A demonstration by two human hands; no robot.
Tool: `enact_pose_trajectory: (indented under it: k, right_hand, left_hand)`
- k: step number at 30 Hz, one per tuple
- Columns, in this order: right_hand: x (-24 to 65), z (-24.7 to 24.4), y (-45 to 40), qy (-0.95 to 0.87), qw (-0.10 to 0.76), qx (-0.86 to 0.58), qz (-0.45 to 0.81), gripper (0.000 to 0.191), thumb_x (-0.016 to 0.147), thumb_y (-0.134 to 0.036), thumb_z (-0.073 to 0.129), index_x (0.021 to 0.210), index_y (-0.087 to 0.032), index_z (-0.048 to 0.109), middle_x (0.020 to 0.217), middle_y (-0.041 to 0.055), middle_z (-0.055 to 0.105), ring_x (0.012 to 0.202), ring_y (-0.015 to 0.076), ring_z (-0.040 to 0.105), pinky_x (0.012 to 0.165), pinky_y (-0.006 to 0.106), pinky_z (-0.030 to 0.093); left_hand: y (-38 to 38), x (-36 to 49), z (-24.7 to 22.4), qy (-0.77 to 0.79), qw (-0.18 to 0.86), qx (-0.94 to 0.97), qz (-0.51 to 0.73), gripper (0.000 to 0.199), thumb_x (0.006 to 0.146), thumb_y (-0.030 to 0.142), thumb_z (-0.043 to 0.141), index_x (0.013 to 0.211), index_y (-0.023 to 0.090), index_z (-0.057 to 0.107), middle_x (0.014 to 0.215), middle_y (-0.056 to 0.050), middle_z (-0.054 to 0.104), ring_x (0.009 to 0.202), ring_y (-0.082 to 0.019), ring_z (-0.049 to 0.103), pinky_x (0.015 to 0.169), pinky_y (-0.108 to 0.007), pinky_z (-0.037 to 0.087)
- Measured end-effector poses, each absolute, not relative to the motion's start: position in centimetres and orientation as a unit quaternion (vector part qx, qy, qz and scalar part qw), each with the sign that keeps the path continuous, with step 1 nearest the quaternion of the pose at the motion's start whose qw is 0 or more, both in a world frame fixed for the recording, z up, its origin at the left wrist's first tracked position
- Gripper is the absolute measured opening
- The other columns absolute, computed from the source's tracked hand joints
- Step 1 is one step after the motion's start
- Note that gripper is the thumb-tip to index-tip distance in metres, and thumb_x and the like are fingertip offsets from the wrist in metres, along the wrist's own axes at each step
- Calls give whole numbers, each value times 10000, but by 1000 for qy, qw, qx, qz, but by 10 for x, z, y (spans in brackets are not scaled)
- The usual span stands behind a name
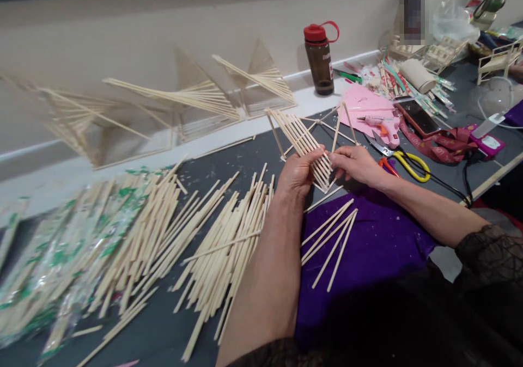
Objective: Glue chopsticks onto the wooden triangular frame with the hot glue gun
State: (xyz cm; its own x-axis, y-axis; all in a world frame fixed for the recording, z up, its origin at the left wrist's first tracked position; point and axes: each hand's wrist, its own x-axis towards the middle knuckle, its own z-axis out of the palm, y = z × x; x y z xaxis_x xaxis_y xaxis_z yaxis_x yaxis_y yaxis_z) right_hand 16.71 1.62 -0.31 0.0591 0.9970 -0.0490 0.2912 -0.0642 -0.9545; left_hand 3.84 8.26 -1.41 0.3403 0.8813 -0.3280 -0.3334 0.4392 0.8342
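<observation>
A small frame of wooden chopsticks (300, 134), with a slanting row of sticks across it, stands on the dark table in front of me. My left hand (300, 168) grips the row from its left side, thumb over the sticks. At the right edge of the same row, my right hand (353, 164) has its fingers bent together by the sticks; whatever lies between the fingertips is hidden. Below both hands, several loose chopsticks (330, 236) lie on a purple cloth (368, 247).
Piles of loose chopsticks (229, 247) and wrapped chopsticks (81, 242) cover the left. Finished stick frames (196, 100) lean by the wall. A bottle (319, 59), pink glue gun (382, 124), yellow-handled scissors (408, 163), phone (417, 115) and red lanyard (445, 144) lie to the right.
</observation>
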Motion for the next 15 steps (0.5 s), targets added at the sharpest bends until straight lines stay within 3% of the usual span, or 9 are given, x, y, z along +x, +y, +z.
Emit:
enact_pose_trajectory:
  k: [15]
  right_hand:
    - [166,-3,17,-563,400,-600,403,133,839,-132,511,710,-151,539,605,-37,540,546,78,611,442,138,393]
  left_hand:
    - [84,38,-16,406,739,361,399,228,528,140,814,708,122,676,598,-17,689,555,-149,652,527,-229,529]
